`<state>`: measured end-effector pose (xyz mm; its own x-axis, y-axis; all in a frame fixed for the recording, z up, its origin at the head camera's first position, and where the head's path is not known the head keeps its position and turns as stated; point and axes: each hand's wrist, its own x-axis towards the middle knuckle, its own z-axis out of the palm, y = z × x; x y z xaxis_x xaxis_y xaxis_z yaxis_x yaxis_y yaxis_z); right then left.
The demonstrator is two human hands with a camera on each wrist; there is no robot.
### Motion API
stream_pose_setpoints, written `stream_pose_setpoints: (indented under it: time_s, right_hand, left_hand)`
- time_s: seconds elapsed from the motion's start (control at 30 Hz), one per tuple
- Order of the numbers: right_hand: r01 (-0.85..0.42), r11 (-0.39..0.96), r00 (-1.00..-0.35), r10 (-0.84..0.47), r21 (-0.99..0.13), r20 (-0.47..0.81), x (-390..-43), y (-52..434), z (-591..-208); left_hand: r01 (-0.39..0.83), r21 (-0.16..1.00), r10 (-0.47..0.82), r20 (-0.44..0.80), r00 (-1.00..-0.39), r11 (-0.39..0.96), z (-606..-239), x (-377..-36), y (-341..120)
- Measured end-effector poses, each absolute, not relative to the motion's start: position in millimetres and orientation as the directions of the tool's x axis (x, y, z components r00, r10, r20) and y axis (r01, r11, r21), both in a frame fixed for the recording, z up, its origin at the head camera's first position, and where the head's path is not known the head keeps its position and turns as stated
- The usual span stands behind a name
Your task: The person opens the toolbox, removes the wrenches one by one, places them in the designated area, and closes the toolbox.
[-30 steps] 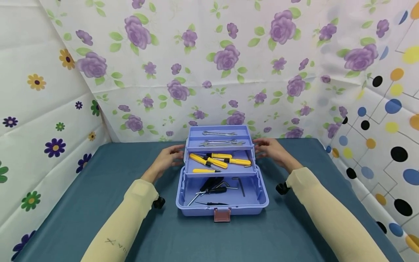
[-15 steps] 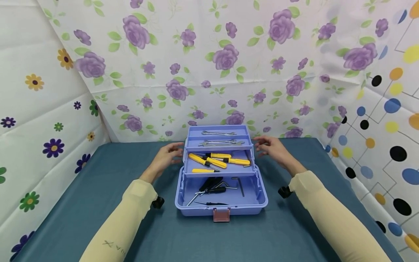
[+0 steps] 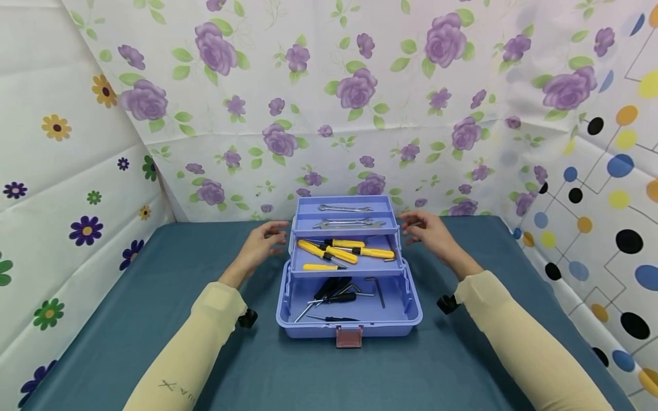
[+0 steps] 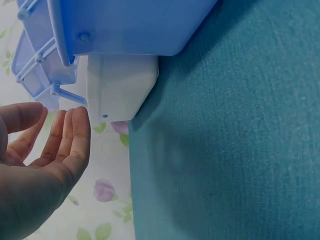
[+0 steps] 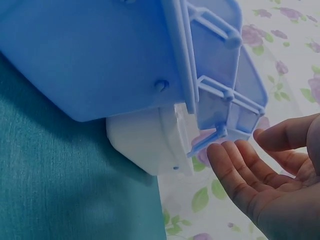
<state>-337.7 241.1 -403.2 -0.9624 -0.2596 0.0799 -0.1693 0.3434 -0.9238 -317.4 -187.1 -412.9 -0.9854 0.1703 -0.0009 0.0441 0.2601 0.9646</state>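
Observation:
A periwinkle-blue toolbox (image 3: pixel 308 331) stands with its two stepped trays raised at the back. My left hand (image 3: pixel 259 245) hovers at the left side of the trays, fingers loosely bent and holding nothing. On the opposite side is my right hand (image 3: pixel 432 235), also holding nothing. In the wrist views the fingertips of each hand are close to the lowest hinge strut of the trays; contact cannot be made out. Several wrenches (image 3: pixel 345 209) lie in the top tray. Several yellow-handled screwdrivers (image 3: pixel 341 255) fill the middle one. Black-handled screwdrivers (image 3: pixel 329 290) and a hex key (image 3: pixel 379 294) lie in the base.
Behind the box hangs its whitish lid (image 4: pixel 120 87), seen from both wrists. A reddish latch (image 3: pixel 349 337) sits at the box's front. The tabletop (image 3: pixel 205 245) has a blue-green cloth. Flowered sheets (image 3: pixel 308 114) enclose the back, and a dotted sheet (image 3: pixel 606 245) the right.
Both hands have drawn slightly outward from the sides of the trays. The toolbox and its tools stay as they were.

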Motion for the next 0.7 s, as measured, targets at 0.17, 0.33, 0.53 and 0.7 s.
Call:
stream_pose_setpoints:
  time_s: [0.17, 0.33, 0.53, 0.7]
  right_hand:
    - [-0.189, 0.321, -0.959, -0.263, -0.928, 0.105, -334, 239, -399]
    - [-0.281, 0.338, -0.946, -0.256, -0.898, 0.2, -326, 238, -392]
    - [-0.466, 0.391, -0.879, -0.306, -0.794, 0.366, -310, 232, -385]
    - [-0.571, 0.458, -0.82, -0.36, -0.681, 0.446, -299, 225, -380]
  left_hand:
    - [0.072, 0.96, 0.145, 0.033, -0.989, 0.271, -410, -315, -184]
    - [0.124, 0.946, 0.106, 0.096, -0.99, 0.301, -409, -315, -179]
    - [0.151, 0.942, 0.1, 0.126, -0.987, 0.3, -404, -315, -175]
    - [0.161, 0.941, 0.095, 0.138, -0.986, 0.297, -403, -315, -174]
